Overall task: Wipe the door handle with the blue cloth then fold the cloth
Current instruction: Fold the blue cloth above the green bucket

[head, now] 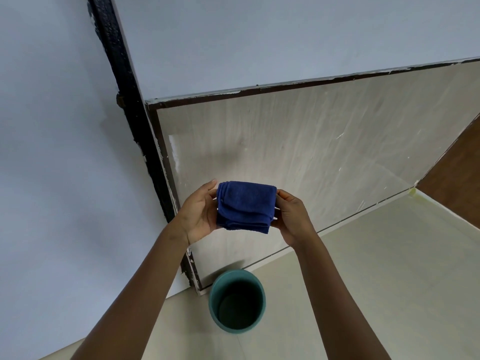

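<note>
Blue cloth, folded into a small thick pad, is held in mid-air above the green bucket, left hand and right hand fingers clamped on its opposite side edges.

My blue cloth hides the fingers of my left hand and my right hand behind its folds. The door handle lies outside the view. My elbows are cut off at the near edge. The teal bucket is too dark inside to tell its contents.
</note>
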